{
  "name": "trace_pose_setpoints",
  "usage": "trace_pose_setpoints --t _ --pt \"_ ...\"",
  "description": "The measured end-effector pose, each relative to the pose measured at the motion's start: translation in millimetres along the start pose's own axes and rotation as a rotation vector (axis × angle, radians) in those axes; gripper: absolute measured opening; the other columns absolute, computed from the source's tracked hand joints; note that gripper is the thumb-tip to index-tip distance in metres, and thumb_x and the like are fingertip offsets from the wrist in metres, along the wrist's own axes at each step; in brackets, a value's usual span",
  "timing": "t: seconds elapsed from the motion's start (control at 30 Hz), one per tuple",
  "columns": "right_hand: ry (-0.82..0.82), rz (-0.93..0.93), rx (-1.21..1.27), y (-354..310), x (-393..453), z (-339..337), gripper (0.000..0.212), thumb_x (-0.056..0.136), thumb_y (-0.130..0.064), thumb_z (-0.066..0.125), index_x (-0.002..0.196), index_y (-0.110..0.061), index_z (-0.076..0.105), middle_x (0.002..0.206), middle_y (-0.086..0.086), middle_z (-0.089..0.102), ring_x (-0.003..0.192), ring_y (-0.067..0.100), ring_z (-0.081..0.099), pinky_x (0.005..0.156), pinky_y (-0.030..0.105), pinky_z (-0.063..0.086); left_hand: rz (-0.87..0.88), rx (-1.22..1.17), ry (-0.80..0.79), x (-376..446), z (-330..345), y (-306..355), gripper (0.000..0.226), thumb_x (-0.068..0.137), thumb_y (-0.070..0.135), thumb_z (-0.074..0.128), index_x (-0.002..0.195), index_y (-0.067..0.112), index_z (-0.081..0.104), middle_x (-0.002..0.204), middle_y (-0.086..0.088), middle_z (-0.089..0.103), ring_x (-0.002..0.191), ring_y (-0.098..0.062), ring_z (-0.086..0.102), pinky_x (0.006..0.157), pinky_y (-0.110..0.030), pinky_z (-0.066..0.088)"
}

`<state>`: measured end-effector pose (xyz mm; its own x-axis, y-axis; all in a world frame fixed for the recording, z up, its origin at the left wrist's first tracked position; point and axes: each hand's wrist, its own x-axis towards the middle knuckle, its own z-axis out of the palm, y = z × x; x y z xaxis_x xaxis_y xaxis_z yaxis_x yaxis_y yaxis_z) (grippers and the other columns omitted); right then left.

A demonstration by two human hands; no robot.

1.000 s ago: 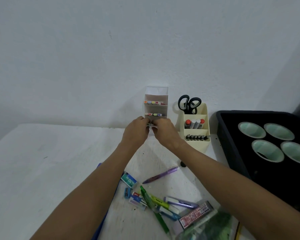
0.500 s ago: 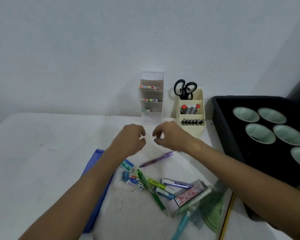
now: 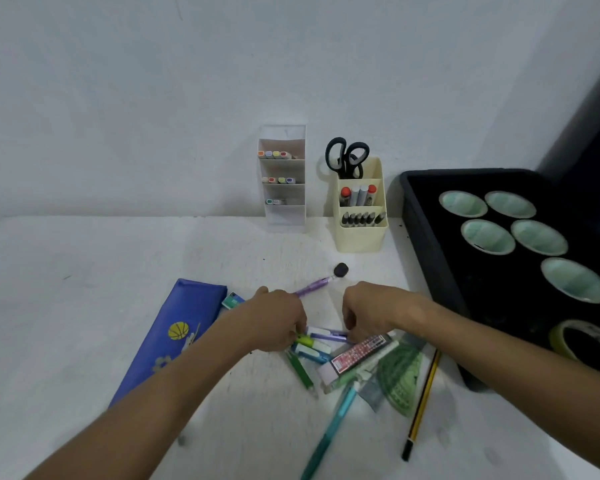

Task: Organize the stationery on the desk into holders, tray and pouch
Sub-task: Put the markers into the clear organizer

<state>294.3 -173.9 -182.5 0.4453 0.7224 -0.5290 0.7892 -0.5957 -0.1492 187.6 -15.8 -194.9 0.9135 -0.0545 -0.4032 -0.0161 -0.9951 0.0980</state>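
My left hand (image 3: 274, 320) and my right hand (image 3: 371, 310) are both down on a pile of highlighters (image 3: 312, 344) in the middle of the desk. Left fingertips curl over the yellow-green highlighter (image 3: 305, 340). Right fingertips touch the end of a purple highlighter (image 3: 329, 336). Whether either hand grips one is hidden. A blue pouch (image 3: 174, 334) lies to the left. At the back stand a clear tiered holder (image 3: 284, 213) with highlighters in it and a cream holder (image 3: 361, 239) with scissors (image 3: 347, 157) and markers. A black tray (image 3: 426, 237) is at the right.
A purple pen (image 3: 314, 285) and a small black round piece (image 3: 341, 270) lie beyond my hands. A green pen (image 3: 300, 370), teal pen (image 3: 329, 427), pencil (image 3: 423, 400), green protractor (image 3: 400, 379) and patterned box (image 3: 357, 355) lie nearer. The tray holds green cups (image 3: 487, 237) and a tape roll (image 3: 582, 344).
Both hands left the clear holder at the back, came toward me and dropped onto the highlighter pile. A highlighter now sits in the holder's lower tier. The view has tilted down.
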Motion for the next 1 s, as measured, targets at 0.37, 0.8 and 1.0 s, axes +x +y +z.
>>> trace_pose_setpoints --t 0.37,0.8,1.0 --pt "0.164 0.066 0.062 7 10 8 0.016 0.083 -0.016 0.064 0.093 -0.007 0.072 0.091 0.010 0.071 0.077 0.024 0.068 0.070 0.036 0.057 -0.001 0.076 0.034 14 -3 -5 0.024 0.094 0.014 0.051 0.112 0.021 0.066 0.107 0.000 0.062 0.097 -0.019 0.055 0.098 -0.036 0.033" --pt "0.254 0.092 0.102 10 11 -4 0.017 0.086 -0.022 0.064 0.098 -0.012 0.071 0.091 0.006 0.069 0.076 0.021 0.066 0.067 0.031 0.056 -0.018 -0.001 0.155 19 -9 0 0.030 0.093 0.020 0.054 0.123 0.020 0.059 0.110 -0.004 0.061 0.093 -0.020 0.059 0.077 -0.029 0.045" --pt "0.495 0.021 0.337 8 0 -39 0.026 0.096 -0.022 0.050 0.089 -0.010 0.071 0.076 0.005 0.068 0.054 0.013 0.054 0.048 0.022 0.038 -0.088 -0.164 0.432 1 -54 -17 0.019 0.082 0.022 0.058 0.099 0.016 0.053 0.080 0.000 0.060 0.074 -0.019 0.057 0.061 -0.031 0.047"
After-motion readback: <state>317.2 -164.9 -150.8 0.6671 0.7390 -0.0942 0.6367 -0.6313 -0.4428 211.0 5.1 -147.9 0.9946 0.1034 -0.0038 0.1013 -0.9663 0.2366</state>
